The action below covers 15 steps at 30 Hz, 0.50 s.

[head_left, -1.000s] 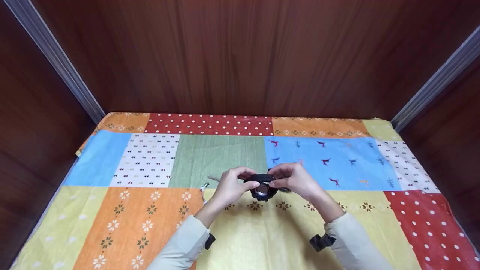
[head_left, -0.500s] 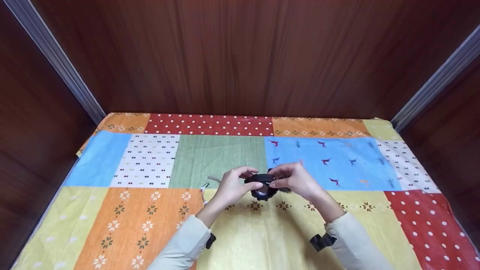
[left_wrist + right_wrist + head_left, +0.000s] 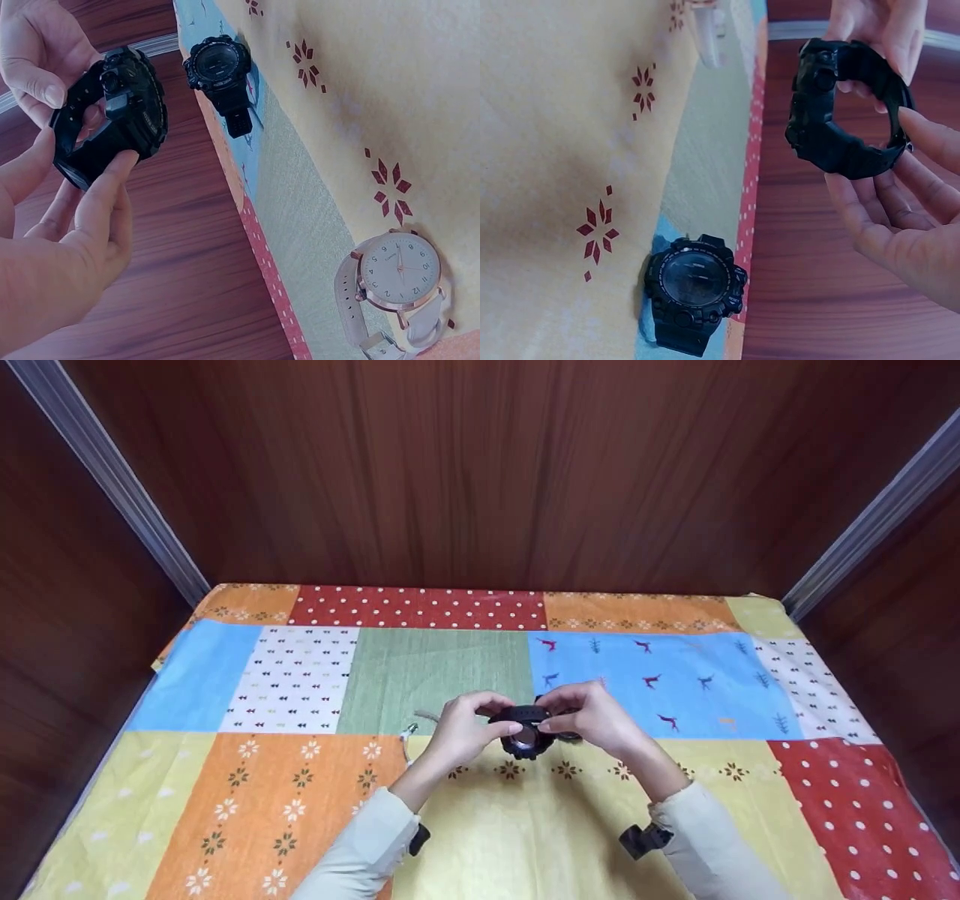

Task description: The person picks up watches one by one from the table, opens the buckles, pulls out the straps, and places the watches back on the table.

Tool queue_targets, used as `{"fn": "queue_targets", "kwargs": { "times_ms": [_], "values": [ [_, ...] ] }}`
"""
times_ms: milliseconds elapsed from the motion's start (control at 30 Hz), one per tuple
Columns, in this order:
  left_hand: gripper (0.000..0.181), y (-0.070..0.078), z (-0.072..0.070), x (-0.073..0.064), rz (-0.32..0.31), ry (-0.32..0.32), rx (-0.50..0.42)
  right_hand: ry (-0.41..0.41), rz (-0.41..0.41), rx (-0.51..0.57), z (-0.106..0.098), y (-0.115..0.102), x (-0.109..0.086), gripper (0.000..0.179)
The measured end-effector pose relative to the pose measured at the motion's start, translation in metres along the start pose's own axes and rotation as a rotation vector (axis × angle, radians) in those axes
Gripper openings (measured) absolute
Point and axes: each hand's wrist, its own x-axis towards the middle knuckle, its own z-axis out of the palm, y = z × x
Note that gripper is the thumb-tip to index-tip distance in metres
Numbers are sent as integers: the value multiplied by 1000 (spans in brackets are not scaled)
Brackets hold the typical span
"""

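Both hands hold one black digital wristwatch [image 3: 525, 745] above the table, its face tipped toward the head camera. My left hand [image 3: 459, 733] pinches the strap from the left side, thumb in front. From the right, my right hand [image 3: 596, 721] pinches the strap between thumb and fingers. In the right wrist view the held watch [image 3: 815, 112] has its strap bent into a loop; fingers hide where the ends meet, so I cannot tell if it is buckled. A second black watch [image 3: 217, 64] lies face up on the cloth, mostly behind my right hand in the head view.
A rose-gold watch [image 3: 400, 270] with a pale strap lies on the cloth, left of the hands. The patchwork tablecloth [image 3: 480, 825] covers the table. Dark wood panels [image 3: 480, 472] stand behind and at both sides. Each forearm wears a black strap mount [image 3: 643, 844].
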Motion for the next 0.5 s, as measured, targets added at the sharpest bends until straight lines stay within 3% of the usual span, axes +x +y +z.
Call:
{"fn": "queue_targets", "kwargs": {
  "times_ms": [200, 367, 500],
  "values": [
    [24, 0, 0, 0, -16, 3, -14, 2, 7, 20, -1, -3, -1, 24],
    [23, 1, -1, 0, -15, 2, -18, -1, 1, 15, 0, -21, -8, 23],
    [22, 1, -2, -1, -25, 1, -25, 1, 8, 20, -1, -13, -5, 23]
  ]
}}
